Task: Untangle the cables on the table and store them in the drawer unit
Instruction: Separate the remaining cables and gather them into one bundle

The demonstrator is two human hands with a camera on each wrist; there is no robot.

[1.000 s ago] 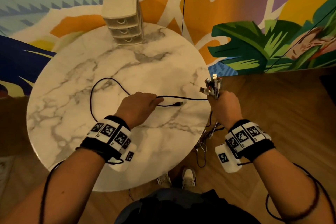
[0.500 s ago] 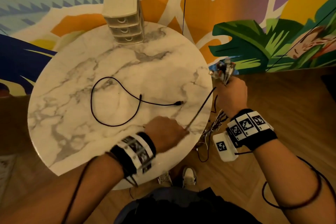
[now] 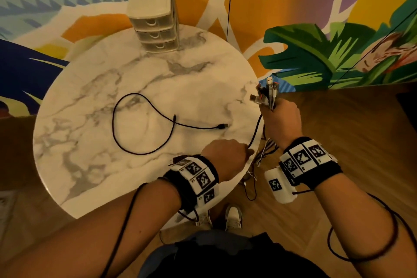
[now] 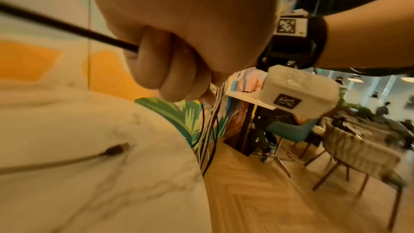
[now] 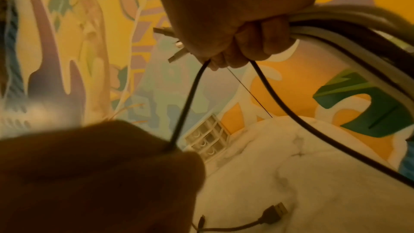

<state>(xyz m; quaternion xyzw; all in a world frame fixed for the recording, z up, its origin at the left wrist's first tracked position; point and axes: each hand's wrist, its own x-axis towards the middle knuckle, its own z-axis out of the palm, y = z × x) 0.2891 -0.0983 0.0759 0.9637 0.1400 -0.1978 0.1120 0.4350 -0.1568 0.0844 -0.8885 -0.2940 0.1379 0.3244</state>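
One black cable (image 3: 140,124) lies loose in a loop on the round marble table (image 3: 90,165), its USB plug (image 3: 222,126) pointing right. Off the table's right edge, my right hand (image 3: 274,110) grips a cable bundle (image 3: 268,95) with connectors sticking up; the cables' lower parts (image 3: 264,153) dangle toward the floor. At the near right rim, my left hand (image 3: 244,151) pinches a black cable (image 3: 256,131) that runs taut up to the right hand. The left wrist view shows this cable (image 4: 67,26) entering my curled fingers (image 4: 168,70). The closed cream drawer unit (image 3: 155,27) stands at the table's far edge.
A painted mural wall (image 3: 316,18) stands behind the table, with a thin black cord (image 3: 230,0) hanging down it. Wooden floor (image 3: 361,131) lies to the right, and my shoes (image 3: 233,216) are under the near rim. Chairs and tables (image 4: 358,157) stand farther off.
My left hand let go of the black cable now lying on the table, drew back to the near right rim and took hold of another black cable from the bundle. The right hand shifted slightly.
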